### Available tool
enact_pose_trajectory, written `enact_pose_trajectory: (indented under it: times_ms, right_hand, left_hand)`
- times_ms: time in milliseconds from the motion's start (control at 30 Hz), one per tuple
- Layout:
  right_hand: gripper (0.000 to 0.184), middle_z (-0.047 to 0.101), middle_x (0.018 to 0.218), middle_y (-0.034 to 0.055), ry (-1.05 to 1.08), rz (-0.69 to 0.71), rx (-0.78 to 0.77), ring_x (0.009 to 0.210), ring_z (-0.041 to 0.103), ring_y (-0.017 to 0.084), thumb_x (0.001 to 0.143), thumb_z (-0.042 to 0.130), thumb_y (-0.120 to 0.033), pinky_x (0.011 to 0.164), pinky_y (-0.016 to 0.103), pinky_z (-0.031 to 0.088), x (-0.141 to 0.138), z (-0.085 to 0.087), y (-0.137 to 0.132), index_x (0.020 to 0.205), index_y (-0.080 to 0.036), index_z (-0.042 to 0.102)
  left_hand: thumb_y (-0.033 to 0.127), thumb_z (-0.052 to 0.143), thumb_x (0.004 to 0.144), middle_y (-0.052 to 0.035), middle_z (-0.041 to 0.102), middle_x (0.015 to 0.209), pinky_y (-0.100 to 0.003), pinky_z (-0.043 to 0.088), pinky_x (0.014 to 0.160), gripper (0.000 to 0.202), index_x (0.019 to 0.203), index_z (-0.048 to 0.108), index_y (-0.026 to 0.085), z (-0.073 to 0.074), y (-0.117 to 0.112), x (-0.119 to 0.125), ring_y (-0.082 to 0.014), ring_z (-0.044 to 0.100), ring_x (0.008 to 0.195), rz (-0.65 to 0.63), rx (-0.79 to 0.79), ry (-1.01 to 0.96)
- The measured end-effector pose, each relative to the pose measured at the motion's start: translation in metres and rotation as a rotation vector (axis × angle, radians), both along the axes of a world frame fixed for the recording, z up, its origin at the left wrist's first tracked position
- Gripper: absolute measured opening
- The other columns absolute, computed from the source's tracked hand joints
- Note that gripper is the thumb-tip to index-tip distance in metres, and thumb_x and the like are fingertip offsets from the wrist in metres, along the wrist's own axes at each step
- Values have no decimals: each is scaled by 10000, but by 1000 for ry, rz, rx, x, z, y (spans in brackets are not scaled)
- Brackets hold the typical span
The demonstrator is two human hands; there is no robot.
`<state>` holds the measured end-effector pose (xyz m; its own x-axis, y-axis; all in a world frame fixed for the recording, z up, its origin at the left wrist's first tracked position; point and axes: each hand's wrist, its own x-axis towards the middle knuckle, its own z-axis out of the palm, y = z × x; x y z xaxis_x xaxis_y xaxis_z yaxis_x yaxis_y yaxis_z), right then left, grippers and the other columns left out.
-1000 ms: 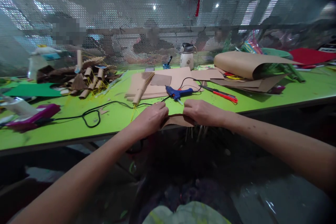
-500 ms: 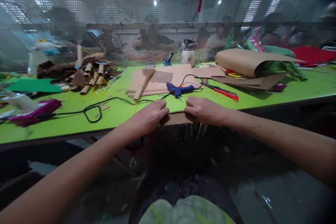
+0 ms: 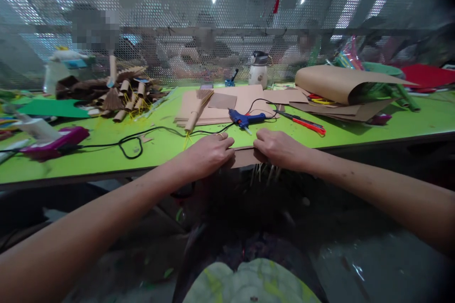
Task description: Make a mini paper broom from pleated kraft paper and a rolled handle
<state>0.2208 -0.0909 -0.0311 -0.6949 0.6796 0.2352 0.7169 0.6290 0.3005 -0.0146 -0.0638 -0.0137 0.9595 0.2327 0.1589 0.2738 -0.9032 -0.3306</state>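
Note:
A strip of brown paper hangs over the front edge of the green table, pinched at both ends. My left hand is closed on its left end, and a ring shows on one finger. At the right end my right hand grips it the same way. The fingertips are partly hidden under both hands. Just beyond the paper lies a blue glue gun with its nozzle toward me. A red and black utility knife rests to the right of it.
Brown paper sheets are stacked behind the glue gun, with a rolled paper brush shape on them. A purple power strip with a black cord stands left. Paper rolls pile up behind it. A bottle stands at the back.
The whole view has shifted slightly, so the table items appear a little to the right and higher. Both hands keep hold of the brown paper with almost no change in pose.

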Motion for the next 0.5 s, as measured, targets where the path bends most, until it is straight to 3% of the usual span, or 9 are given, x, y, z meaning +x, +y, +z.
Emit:
enact_pose_trajectory:
  times_ms: [267,500]
  right_hand:
    - [145,584,805,119,-62,-5,-5,728,441,192,885,509,-141,548,320,151,-4,3,-4,804,-112,626]
    - [150,609,791,113,-104,-58,-60,723,474,196,876,527,-140,538,313,172,-4,11,-4,799,-109,652]
  left_hand:
    - [151,529,874,-92,571,795,-343,401,676,111,827,629,143,-9,2,-4,-227,503,775,14,67,28]
    - [153,513,884,-96,577,809,-340,402,676,134,819,630,142,-8,0,-5,-230,510,785,37,62,46]
